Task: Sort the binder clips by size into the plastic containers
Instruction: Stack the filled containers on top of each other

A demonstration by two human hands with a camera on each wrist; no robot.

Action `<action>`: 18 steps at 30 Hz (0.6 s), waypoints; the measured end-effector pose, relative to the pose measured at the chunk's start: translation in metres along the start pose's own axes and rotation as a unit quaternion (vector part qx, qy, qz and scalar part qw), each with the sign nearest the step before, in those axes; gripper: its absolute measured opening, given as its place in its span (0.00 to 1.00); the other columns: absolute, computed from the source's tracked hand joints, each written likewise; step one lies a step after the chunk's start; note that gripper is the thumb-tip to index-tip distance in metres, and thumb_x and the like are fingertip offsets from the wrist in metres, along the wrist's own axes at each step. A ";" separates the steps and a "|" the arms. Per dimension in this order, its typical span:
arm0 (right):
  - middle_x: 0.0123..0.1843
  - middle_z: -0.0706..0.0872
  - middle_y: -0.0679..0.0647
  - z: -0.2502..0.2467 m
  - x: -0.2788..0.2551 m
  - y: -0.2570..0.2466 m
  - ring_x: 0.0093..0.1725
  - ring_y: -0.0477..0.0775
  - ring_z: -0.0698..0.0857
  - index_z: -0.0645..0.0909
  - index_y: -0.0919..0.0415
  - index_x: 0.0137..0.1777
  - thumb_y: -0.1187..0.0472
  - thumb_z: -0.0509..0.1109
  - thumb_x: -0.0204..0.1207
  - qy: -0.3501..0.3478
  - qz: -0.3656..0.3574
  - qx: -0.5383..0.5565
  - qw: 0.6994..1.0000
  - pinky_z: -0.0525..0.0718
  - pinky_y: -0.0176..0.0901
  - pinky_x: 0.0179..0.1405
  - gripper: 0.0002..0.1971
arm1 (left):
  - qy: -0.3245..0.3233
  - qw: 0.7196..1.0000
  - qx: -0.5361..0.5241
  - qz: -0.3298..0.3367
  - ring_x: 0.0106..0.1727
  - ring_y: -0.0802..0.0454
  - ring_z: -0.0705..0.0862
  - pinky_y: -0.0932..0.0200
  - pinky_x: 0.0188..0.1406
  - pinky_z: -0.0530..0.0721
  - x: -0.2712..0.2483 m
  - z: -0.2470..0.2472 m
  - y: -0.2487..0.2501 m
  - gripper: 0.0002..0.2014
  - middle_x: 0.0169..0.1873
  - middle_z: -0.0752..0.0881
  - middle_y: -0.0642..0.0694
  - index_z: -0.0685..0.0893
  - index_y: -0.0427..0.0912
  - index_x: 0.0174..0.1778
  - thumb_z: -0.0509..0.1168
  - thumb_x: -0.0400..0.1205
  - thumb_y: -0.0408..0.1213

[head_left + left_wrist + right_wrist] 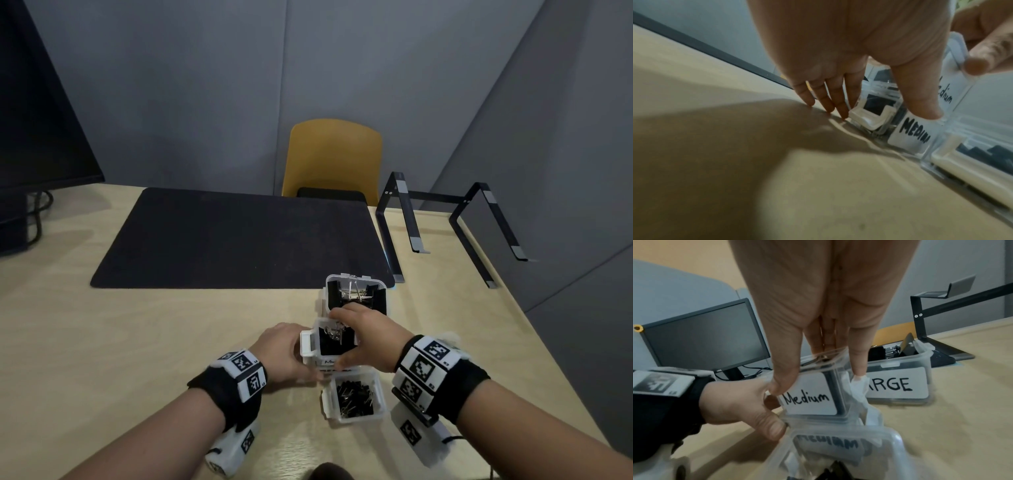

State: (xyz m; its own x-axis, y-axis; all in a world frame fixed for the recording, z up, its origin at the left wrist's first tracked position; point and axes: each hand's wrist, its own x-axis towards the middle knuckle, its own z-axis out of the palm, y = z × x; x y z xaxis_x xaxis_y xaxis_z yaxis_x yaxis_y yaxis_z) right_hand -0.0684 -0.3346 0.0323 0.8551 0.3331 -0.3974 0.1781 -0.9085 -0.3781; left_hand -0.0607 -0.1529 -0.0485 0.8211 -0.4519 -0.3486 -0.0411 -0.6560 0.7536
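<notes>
Three clear plastic containers stand in a row on the wooden table (137, 342). The far one, labelled LARGE (356, 294) (898, 384), holds big clips. My right hand (339, 337) (820, 379) grips a container labelled Medium (334, 342) (809, 400) (945, 94) from above, thumb on its near side and fingers on its far side. Right under it sits a second container labelled MEDIUM (908, 136) (838, 446). My left hand (291, 356) (879, 112) holds this lower one, thumb on its label and fingers down its left side. The nearest container (358, 399) holds several small black clips.
A black desk mat (233, 240) covers the middle of the table. A monitor (34, 120) stands at the far left, and a black metal laptop stand (479, 219) at the far right. A yellow chair (332, 157) is behind the table. The table's right edge runs close by.
</notes>
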 end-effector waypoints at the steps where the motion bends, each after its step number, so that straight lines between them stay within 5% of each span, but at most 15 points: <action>1: 0.73 0.69 0.44 0.001 0.000 0.000 0.70 0.50 0.75 0.63 0.52 0.78 0.54 0.79 0.66 0.002 0.000 0.002 1.000 0.74 0.41 0.69 0.42 | -0.005 1.000 0.005 0.008 0.46 0.57 0.85 0.49 0.52 0.86 -0.001 -0.002 0.000 0.22 0.43 0.87 0.56 0.84 0.54 0.47 0.79 0.59 0.52; 6: 0.72 0.71 0.45 0.004 -0.001 0.001 0.69 0.50 0.75 0.65 0.52 0.77 0.54 0.80 0.65 0.015 -0.001 0.017 1.000 0.74 0.40 0.69 0.41 | -0.056 0.996 -0.066 0.014 0.50 0.55 0.87 0.49 0.58 0.85 -0.004 -0.004 0.001 0.16 0.46 0.89 0.51 0.83 0.52 0.49 0.78 0.68 0.35; 11: 0.71 0.71 0.45 0.007 -0.002 0.004 0.68 0.48 0.75 0.66 0.51 0.77 0.52 0.80 0.65 0.030 -0.008 0.030 0.999 0.73 0.37 0.67 0.41 | -0.061 0.994 -0.080 0.038 0.44 0.62 0.86 0.68 0.47 0.82 -0.003 -0.006 0.004 0.15 0.42 0.88 0.55 0.81 0.52 0.46 0.77 0.70 0.31; 16: 0.72 0.72 0.45 0.008 -0.004 0.008 0.69 0.48 0.74 0.66 0.49 0.78 0.51 0.80 0.66 0.031 -0.014 0.042 0.999 0.72 0.37 0.68 0.40 | -0.034 0.984 -0.172 0.003 0.53 0.48 0.87 0.48 0.54 0.87 -0.007 -0.004 -0.004 0.25 0.48 0.89 0.48 0.82 0.52 0.54 0.77 0.65 0.27; 18: 0.71 0.73 0.45 0.007 -0.004 0.009 0.69 0.47 0.74 0.66 0.49 0.78 0.52 0.80 0.66 0.030 -0.013 0.046 0.998 0.70 0.35 0.67 0.40 | -0.024 0.978 -0.208 -0.005 0.52 0.47 0.88 0.48 0.51 0.88 -0.008 -0.003 -0.005 0.27 0.49 0.89 0.44 0.82 0.49 0.57 0.76 0.65 0.25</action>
State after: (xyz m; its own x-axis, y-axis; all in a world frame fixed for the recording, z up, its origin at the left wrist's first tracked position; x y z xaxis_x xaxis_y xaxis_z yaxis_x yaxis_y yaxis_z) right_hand -0.0732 -0.3419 0.0248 0.8785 0.3386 -0.3370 0.1577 -0.8714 -0.4646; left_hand -0.0655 -0.1443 -0.0483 0.7928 -0.4808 -0.3744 0.2097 -0.3617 0.9084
